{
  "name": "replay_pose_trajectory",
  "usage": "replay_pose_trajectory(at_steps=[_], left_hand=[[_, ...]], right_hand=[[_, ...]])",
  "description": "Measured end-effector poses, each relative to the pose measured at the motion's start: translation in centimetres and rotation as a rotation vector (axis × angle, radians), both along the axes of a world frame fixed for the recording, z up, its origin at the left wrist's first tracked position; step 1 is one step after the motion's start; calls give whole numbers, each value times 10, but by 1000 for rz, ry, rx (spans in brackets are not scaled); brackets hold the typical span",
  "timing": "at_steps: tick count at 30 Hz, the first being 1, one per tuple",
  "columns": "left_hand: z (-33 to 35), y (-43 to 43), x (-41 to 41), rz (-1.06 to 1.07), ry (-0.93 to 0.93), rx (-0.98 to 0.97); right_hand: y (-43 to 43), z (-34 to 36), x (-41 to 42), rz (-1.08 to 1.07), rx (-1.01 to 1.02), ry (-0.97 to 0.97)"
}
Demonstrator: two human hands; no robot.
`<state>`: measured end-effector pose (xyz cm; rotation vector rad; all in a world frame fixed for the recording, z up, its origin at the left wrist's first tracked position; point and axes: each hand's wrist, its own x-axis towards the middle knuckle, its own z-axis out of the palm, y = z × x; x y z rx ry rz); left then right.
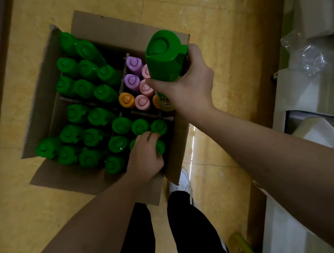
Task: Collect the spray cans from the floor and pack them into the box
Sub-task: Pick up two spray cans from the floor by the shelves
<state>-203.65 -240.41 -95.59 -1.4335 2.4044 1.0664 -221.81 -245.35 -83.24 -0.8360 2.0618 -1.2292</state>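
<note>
Above the far right corner of the box (104, 26), which stands on the floor, the person's right hand (188, 85) is wrapped round the body of a green-capped spray can (163, 58) and holds it upright just under the cap. The left hand (144, 157) lies with bent fingers on the green caps (121, 125) at the box's near right corner; whether it grips one I cannot tell. The can looks like a stiff, smooth metal cylinder, probably of moderate weight and a bit slippery. The body seems the safest place to hold it, since a plastic cap might pull off. Packed in the box, I count roughly twenty-two green caps, two purple caps (134, 62), three pink caps (142, 102) and two orange caps (126, 99), one of them half hidden. One more can (241, 246) lies on the floor by the person's feet, well apart from the box
</note>
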Motion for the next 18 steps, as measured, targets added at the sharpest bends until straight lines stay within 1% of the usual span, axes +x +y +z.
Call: replay_pose_trajectory(at_steps=[4,6,11,14,17,18], left_hand=[[30,-22,-5,493,135,-21],[43,-41,-5,641,202,-34],[60,-91,19,703,320,-92],[74,-114,42,731,481,-119],[92,-133,73,803,616,-171],[98,-139,85,822,597,-204]], right_hand=[[-14,21,17,32,-26,17],[-26,31,31,53,-53,30],[-58,47,80,154,-120,60],[-77,57,112,201,-152,48],[-95,60,153,264,-123,38],[-100,59,165,291,-106,41]])
